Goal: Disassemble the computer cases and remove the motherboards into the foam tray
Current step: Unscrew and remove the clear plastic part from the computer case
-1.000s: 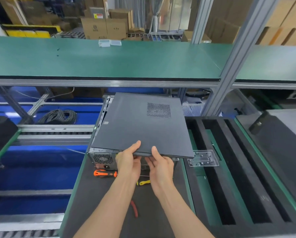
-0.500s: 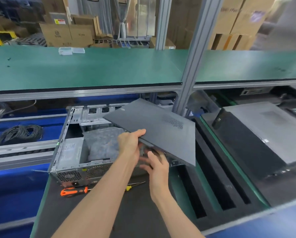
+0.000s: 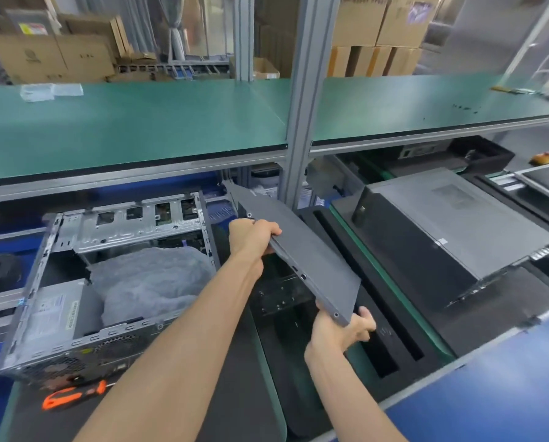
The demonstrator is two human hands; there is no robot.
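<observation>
Grey panel: the side panel (image 3: 302, 253) is off the case, tilted steeply, its far corner up by the post and its near corner low, held in the air over the foam tray, to the right of the case.
Left hand: the left hand (image 3: 251, 234) grips the panel's upper long edge, fingers curled over the top face, thumb side under it.
Right hand: the right hand (image 3: 341, 330) grips the panel's near low corner, thumb on the near side, fingers wrapped up behind the far face.
Case: the case (image 3: 107, 282) lies open on its side on the dark mat, left of both hands; its rear grille faces the camera and its drive bracket runs along the far side.
Inside the case: a crumpled grey plastic bag (image 3: 148, 282) fills the middle; a power supply (image 3: 53, 311) with a white label sits in the near left corner. The motherboard cannot be made out under the bag.
Foam tray: the black foam tray (image 3: 381, 342) with long slots lies just right of the case, under the panel.
Second case: a closed case (image 3: 442, 231) sits further right of the tray, well apart from the open case.
Screwdriver: an orange-handled screwdriver (image 3: 66, 398) lies on the mat just in front of the case's grille.
Shelf: a green shelf (image 3: 139, 129) runs above and behind the case, an aluminium post (image 3: 302, 100) rising through it right of the case.
Boxes: cardboard boxes (image 3: 50, 55) stand beyond the shelf.
</observation>
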